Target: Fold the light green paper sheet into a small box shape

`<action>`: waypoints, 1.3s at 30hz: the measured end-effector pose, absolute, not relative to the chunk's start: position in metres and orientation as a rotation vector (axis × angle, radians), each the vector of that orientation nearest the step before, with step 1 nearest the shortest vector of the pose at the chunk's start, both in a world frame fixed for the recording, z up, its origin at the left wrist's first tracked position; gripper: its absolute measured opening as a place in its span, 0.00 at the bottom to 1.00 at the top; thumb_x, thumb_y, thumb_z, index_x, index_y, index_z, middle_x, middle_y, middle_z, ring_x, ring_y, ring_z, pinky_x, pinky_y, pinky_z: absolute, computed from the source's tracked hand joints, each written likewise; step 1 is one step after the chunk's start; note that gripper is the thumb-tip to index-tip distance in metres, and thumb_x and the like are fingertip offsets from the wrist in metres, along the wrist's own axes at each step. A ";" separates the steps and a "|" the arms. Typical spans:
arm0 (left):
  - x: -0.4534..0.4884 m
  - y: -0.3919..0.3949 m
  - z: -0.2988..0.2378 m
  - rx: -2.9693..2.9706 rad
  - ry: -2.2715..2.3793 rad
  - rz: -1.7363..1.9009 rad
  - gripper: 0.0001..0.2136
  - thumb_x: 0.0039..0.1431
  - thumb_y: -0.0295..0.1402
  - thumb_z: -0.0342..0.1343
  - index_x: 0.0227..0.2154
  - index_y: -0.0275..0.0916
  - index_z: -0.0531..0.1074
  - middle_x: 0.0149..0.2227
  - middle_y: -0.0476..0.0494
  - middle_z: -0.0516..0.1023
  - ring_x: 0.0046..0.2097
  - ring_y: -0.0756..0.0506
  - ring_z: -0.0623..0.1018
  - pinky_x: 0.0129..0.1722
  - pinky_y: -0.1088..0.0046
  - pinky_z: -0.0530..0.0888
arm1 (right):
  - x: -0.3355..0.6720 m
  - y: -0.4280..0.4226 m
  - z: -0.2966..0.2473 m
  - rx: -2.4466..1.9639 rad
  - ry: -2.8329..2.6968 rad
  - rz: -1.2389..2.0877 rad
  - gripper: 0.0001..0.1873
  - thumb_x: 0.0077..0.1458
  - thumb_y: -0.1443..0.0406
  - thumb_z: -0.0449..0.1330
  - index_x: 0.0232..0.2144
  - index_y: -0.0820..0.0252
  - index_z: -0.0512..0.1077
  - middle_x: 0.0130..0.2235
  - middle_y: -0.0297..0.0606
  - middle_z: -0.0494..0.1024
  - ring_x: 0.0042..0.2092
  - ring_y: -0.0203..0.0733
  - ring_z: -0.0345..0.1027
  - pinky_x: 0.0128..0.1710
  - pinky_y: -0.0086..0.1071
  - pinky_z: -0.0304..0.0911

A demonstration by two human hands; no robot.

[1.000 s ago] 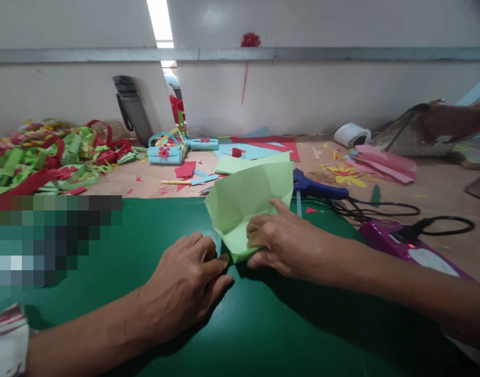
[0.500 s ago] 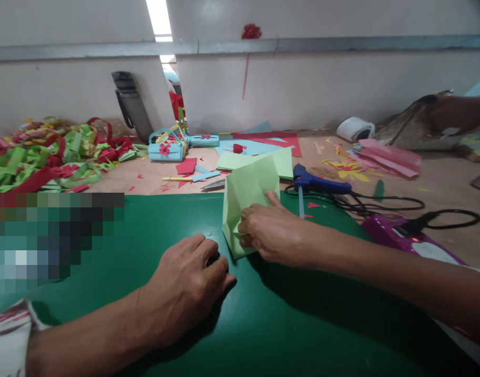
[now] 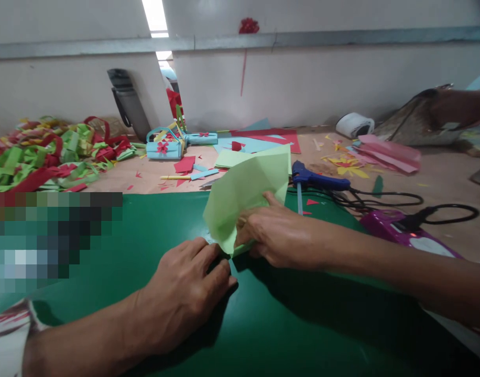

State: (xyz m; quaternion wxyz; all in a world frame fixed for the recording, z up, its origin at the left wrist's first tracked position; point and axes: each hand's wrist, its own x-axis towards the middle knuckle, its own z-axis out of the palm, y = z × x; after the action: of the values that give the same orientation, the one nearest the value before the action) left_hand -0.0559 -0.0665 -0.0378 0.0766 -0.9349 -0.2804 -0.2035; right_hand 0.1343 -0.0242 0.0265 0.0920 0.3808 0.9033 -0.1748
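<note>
A folded sheet of light green paper [image 3: 243,193] stands up off a dark green mat [image 3: 153,225] in the middle of the view. My right hand [image 3: 277,235] grips its lower right part, thumb on the front face and fingers curled round the bottom corner. My left hand [image 3: 187,290] rests on the mat just left of that corner, fingers bent, their tips pressed on the mat at the paper's lowest point. What lies under those fingertips is hidden.
A blue glue gun [image 3: 318,183] with a black cord lies right of the paper, a purple device [image 3: 397,230] beyond it. Green and red paper strips [image 3: 47,154] are heaped at the left. Paper scraps, a small blue paper basket [image 3: 161,146], pink sheets [image 3: 385,154], a tape roll [image 3: 352,124].
The green paper has opened wider and tilted left since half a second ago. My left hand slid slightly toward its bottom corner; my right hand keeps hold.
</note>
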 end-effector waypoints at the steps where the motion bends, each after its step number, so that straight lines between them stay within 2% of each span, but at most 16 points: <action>1: -0.056 -0.067 -0.037 -2.802 -0.841 -0.603 0.07 0.60 0.32 0.50 0.32 0.37 0.72 0.29 0.43 0.71 0.31 0.45 0.68 0.29 0.68 0.66 | 0.134 -0.024 0.026 1.127 2.692 -0.508 0.08 0.44 0.75 0.53 0.23 0.60 0.70 0.34 0.39 0.75 0.38 0.46 0.67 0.51 0.67 0.30; 6: -0.055 -0.072 -0.036 -2.752 -0.848 -0.605 0.07 0.61 0.32 0.48 0.31 0.37 0.70 0.23 0.48 0.67 0.26 0.48 0.66 0.23 0.72 0.62 | 0.131 -0.022 0.028 1.114 2.678 -0.462 0.08 0.45 0.74 0.53 0.24 0.60 0.70 0.35 0.41 0.75 0.40 0.46 0.66 0.52 0.65 0.34; 12: -0.055 -0.078 -0.039 -2.692 -0.874 -0.544 0.10 0.63 0.33 0.46 0.42 0.33 0.65 0.19 0.51 0.69 0.21 0.49 0.67 0.19 0.72 0.59 | 0.130 -0.020 0.027 1.123 2.680 -0.428 0.07 0.47 0.72 0.54 0.23 0.60 0.70 0.33 0.41 0.75 0.40 0.46 0.66 0.53 0.60 0.35; 17: -0.054 -0.079 -0.039 -2.700 -0.864 -0.505 0.08 0.63 0.34 0.47 0.38 0.35 0.65 0.18 0.52 0.69 0.19 0.48 0.67 0.17 0.71 0.58 | 0.128 -0.019 0.027 1.133 2.671 -0.443 0.07 0.45 0.73 0.54 0.20 0.60 0.69 0.31 0.38 0.74 0.38 0.44 0.66 0.53 0.57 0.38; 28: -0.053 -0.084 -0.031 -2.621 -0.727 -0.443 0.11 0.60 0.32 0.50 0.42 0.28 0.65 0.19 0.49 0.69 0.19 0.45 0.70 0.15 0.69 0.63 | 0.129 -0.024 0.031 1.123 2.640 -0.483 0.14 0.37 0.79 0.50 0.22 0.60 0.70 0.31 0.38 0.74 0.35 0.41 0.64 0.51 0.60 0.40; 34: -0.051 -0.082 -0.031 -2.623 -0.781 -0.348 0.13 0.61 0.34 0.48 0.42 0.28 0.66 0.18 0.49 0.69 0.20 0.44 0.71 0.13 0.69 0.65 | 0.127 -0.025 0.035 1.104 2.651 -0.460 0.15 0.38 0.79 0.51 0.23 0.59 0.72 0.29 0.36 0.74 0.35 0.39 0.65 0.53 0.54 0.41; 39: -0.049 -0.083 -0.029 -2.638 -0.792 -0.210 0.15 0.62 0.35 0.48 0.44 0.28 0.66 0.20 0.47 0.70 0.21 0.43 0.72 0.14 0.68 0.67 | 0.127 -0.024 0.035 1.100 2.666 -0.465 0.15 0.40 0.78 0.51 0.25 0.60 0.73 0.30 0.38 0.75 0.36 0.40 0.66 0.52 0.61 0.37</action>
State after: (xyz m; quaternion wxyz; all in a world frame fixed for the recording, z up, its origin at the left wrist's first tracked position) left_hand -0.0488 -0.0835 -0.0288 0.1886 -0.9379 -0.2815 -0.0747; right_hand 0.1274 -0.0236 0.0348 0.1100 0.3743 0.9070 -0.1584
